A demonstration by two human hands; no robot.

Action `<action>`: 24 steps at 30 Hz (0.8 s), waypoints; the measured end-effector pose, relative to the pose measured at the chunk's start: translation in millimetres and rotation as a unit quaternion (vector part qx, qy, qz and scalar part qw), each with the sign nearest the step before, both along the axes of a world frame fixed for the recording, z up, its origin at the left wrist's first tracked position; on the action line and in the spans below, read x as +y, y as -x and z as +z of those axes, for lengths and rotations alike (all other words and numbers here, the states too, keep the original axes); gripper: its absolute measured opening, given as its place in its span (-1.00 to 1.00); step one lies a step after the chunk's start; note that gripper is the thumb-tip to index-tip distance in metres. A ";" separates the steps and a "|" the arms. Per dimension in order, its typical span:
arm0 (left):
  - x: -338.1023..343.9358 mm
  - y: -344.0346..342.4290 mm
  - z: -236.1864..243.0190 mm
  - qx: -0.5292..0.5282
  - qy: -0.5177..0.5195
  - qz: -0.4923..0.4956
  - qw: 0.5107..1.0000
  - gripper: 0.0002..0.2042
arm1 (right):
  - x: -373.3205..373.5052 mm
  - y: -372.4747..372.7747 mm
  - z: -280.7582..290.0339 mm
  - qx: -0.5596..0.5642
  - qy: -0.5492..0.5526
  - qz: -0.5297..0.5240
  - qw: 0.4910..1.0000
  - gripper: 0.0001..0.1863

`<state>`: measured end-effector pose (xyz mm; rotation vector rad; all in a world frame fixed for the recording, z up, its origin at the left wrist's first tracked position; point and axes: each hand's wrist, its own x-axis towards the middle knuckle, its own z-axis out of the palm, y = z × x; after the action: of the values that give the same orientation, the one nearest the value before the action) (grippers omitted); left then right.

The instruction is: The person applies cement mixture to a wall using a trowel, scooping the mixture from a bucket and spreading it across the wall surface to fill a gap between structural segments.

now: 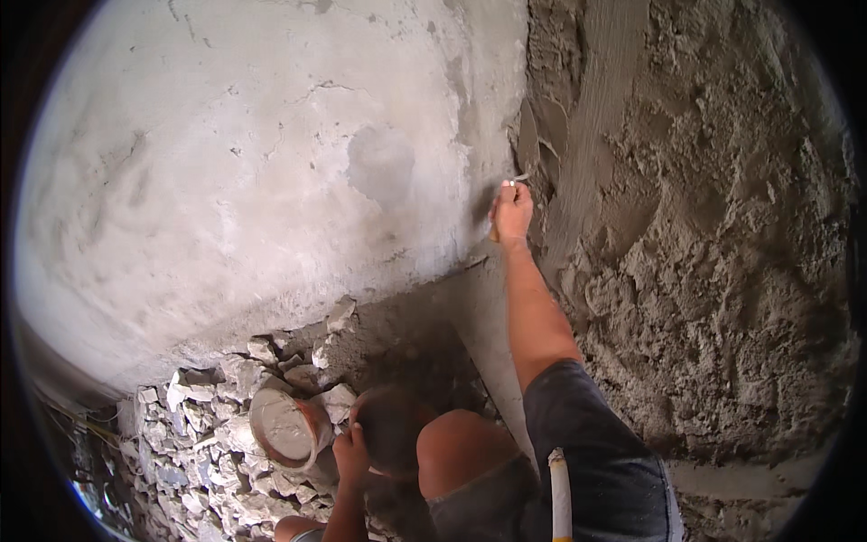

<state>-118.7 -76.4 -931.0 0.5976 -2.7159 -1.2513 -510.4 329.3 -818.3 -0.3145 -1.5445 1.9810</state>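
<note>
My right hand (512, 212) is stretched forward into the corner and wrapped round the handle of a trowel (528, 135). The trowel's pointed blade lies against the wet plaster where the two walls meet. Low in front of me, my left hand (350, 453) is closed on the rim of a dark round bucket (390, 425), beside my bent knee. The bucket's inside is too dark to make out. Just left of it stands a reddish bucket (318, 425) with pale grey mortar (287, 426) in it.
A pale, patched wall (253, 154) rises on the left. Rough wet plaster (713, 226) covers the right wall, with a smoother vertical strip (591, 135) near the corner. Broken rubble (208, 452) is heaped below. A cigarette (560, 497) juts in at the bottom.
</note>
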 end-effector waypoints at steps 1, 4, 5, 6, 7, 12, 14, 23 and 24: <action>-1.6 -3.3 1.9 0.003 0.022 0.001 1.000 -0.58 | 1.9 -9.9 -9.2 -0.008 0.012 0.006 1.000 -0.77; 9.0 5.4 1.1 0.043 0.020 -0.007 0.999 -0.58 | 36.4 -36.2 -39.1 -0.012 0.001 0.015 1.000 -0.76; 6.1 4.3 1.2 0.075 0.011 -0.007 0.997 -0.58 | 38.9 -46.4 -45.0 -0.015 0.001 0.016 1.000 -0.76; -8.3 3.9 -11.3 0.039 0.020 -0.009 0.999 -0.58 | 40.7 -56.5 -50.6 -0.017 0.001 0.021 1.000 -0.76; -8.3 4.8 -14.2 0.036 0.014 -0.012 0.999 -0.58 | 47.8 -68.2 -56.3 -0.021 -0.006 0.023 0.999 -0.75; 1.9 9.0 9.3 -0.007 0.028 -0.053 0.998 -0.55 | 36.0 -143.3 -86.4 -0.114 0.024 -0.018 0.993 -0.76; -3.2 4.1 -5.7 0.008 0.022 -0.042 0.999 -0.55 | 20.2 -169.3 -100.2 -0.140 0.048 -0.024 0.989 -0.75; 15.8 2.8 4.8 -0.021 0.012 -0.036 0.999 -0.58 | 18.2 -76.2 -76.6 -0.134 -0.325 -0.101 0.931 -0.69; 25.9 8.0 3.0 -0.027 0.002 -0.039 0.999 -0.57 | 47.6 -60.1 -80.0 -0.133 -0.332 -0.111 0.927 -0.69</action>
<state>-126.7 -50.5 -927.9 0.5370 -2.8111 -1.2643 -450.3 376.8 -898.2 -0.4562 -2.1361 1.1806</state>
